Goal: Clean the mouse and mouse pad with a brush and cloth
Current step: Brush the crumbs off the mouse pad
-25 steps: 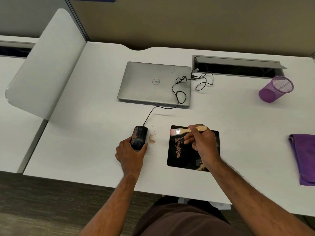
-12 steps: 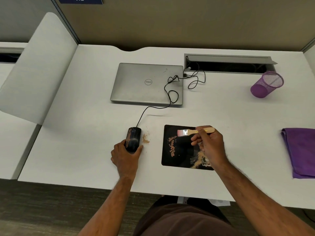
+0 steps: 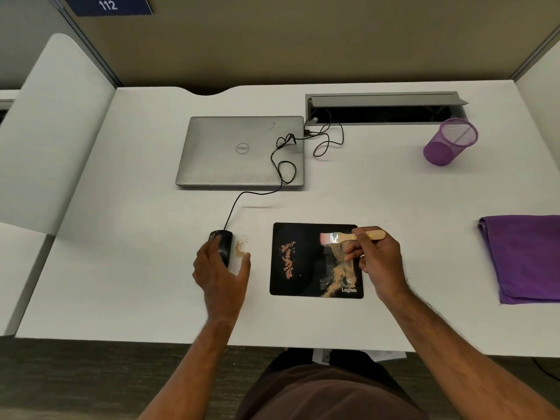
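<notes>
One white desk (image 3: pixel 394 192) carries everything. At its back lies a closed silver laptop (image 3: pixel 239 151), and a folded purple cloth (image 3: pixel 524 259) sits well apart at the right edge. Nearer the front, the black mouse pad (image 3: pixel 306 262) shows two streaks of tan dust (image 3: pixel 288 263), one at its left and one at its lower right. A purple mesh cup (image 3: pixel 450 142) stands at the far right. The left hand (image 3: pixel 219 271) cups the black mouse (image 3: pixel 222 242), fingers curved around it, just left of a small dust pile. The right hand (image 3: pixel 378 256) pinches the wooden handle of the brush (image 3: pixel 348 237), whose pink bristles reach over the pad's upper right part.
</notes>
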`<state>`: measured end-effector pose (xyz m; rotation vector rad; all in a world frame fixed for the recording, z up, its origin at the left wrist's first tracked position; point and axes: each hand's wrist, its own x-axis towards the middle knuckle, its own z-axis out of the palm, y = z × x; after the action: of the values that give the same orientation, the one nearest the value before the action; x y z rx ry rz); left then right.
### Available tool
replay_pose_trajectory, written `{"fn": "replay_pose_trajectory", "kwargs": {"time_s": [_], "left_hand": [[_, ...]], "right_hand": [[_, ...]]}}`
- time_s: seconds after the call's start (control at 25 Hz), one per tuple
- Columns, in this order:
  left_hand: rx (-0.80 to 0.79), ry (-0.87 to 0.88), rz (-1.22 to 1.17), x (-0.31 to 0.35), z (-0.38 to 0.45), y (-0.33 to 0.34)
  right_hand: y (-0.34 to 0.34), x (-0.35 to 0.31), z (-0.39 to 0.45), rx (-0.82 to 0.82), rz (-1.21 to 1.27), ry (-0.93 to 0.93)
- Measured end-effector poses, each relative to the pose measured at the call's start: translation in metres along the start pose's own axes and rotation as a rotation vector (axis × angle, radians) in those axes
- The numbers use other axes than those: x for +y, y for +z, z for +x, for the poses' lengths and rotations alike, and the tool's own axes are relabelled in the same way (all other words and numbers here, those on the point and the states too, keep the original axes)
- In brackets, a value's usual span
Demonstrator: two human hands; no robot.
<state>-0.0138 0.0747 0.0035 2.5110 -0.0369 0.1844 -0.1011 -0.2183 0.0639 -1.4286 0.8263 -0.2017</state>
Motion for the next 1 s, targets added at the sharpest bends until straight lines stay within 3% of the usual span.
{"fn": "replay_pose_trajectory", "kwargs": {"time_s": [0.16, 0.28, 0.6, 1.0], "left_hand": [[-0.069, 0.155, 0.012, 0.023, -0.004, 0.016], [-0.212, 0.202, 0.020, 0.035, -0.009, 0.030], [-0.430, 0.346, 0.257, 0.011, -0.025, 0.058], [-0.461, 0.362, 0.326, 0.007, -0.037, 0.054]], "right_hand": [[-0.012, 0.004, 0.003, 0.002, 0.010, 0.001], [-0.022, 0.008, 0.007, -0.015, -0.003, -0.007], [-0.032, 0.013, 0.010, -0.045, -0.067, -0.009], [-0.026, 0.013, 0.015, -0.046, -0.054, -0.034]]}}
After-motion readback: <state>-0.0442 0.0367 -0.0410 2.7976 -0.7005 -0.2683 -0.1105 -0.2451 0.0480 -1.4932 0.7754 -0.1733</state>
